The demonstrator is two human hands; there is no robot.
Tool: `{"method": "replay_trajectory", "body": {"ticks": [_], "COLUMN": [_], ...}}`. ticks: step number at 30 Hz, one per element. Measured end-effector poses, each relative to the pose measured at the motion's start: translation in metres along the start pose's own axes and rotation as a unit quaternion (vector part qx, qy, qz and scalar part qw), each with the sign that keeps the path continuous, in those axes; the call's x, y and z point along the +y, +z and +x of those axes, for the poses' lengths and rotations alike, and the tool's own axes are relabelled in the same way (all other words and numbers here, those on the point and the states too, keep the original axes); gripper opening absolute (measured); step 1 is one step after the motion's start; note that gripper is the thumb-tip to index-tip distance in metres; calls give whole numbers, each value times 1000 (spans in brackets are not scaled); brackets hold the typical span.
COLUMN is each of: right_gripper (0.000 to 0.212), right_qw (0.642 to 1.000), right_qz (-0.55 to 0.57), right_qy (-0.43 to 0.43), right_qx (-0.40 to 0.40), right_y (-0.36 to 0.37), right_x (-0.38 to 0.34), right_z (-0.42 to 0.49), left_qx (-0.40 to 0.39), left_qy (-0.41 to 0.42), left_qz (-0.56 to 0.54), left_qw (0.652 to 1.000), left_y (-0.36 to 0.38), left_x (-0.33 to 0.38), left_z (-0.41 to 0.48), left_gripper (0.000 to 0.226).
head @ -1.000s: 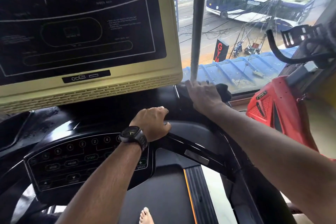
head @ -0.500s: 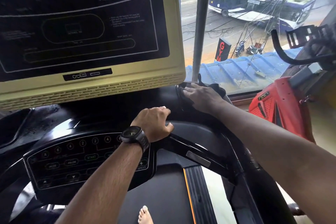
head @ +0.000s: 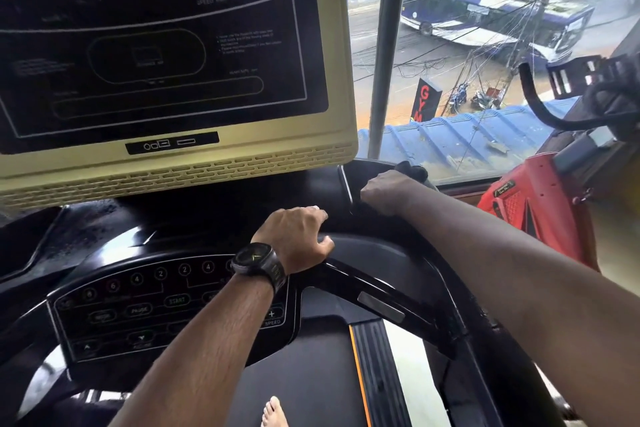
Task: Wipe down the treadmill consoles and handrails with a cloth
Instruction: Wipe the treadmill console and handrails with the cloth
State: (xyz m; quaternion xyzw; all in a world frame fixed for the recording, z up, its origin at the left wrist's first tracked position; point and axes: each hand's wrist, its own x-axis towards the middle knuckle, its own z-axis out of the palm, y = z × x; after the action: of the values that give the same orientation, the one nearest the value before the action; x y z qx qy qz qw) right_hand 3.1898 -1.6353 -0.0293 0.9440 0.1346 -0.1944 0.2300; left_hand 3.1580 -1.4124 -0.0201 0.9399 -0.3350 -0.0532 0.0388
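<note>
I stand on a black treadmill with a button console (head: 145, 308) low at the left and a cream-framed dark screen (head: 166, 45) above it. My left hand (head: 298, 236), with a watch on the wrist, grips the black front handrail (head: 374, 284) beside the console. My right hand (head: 388, 192) is curled around a dark cloth (head: 414, 172) and presses it on the upper right corner of the console housing, just below the screen's right edge. Most of the cloth is hidden under the hand.
A window with a grey metal post (head: 384, 45) is directly behind the treadmill, with a street and a bus outside. A red exercise machine (head: 533, 204) stands close on the right. The treadmill belt (head: 311, 374) and my bare foot (head: 273, 412) lie below.
My right hand has drawn the cloth back and down along the console's right corner, and its fingers have curled tighter round the cloth. The left hand keeps its grip on the handrail.
</note>
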Motion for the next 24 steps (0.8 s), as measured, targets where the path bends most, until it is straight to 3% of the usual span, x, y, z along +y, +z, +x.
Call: {"method": "replay_trajectory", "body": {"ticks": [6,9,11,16,24], "right_gripper": [26,19,18,20,34], "right_qw": [994,975,961,951,969], "right_qz": [-112,-149,-164,-234,-242], "right_qy": [-15,-67,-90,-138,-34], "right_qx": [0,149,205,149,41], "right_y": [2,21,29,30,21], "right_x": [-2,8,14,10,8], "right_z": [-11,-7,-4,13,25], "left_qx": [-4,-5,-7,-8,-8], "left_qy": [3,7,7,10,10], "left_qz": [-1,12,19,24,8], "left_qw": [1000,1000,1000,1000,1000], "left_y": [0,1,1,1,3], "left_x": [-1,0,0,0,-4], "left_z": [1,2,1,2,3], "left_gripper": [52,51,51,49,47]}}
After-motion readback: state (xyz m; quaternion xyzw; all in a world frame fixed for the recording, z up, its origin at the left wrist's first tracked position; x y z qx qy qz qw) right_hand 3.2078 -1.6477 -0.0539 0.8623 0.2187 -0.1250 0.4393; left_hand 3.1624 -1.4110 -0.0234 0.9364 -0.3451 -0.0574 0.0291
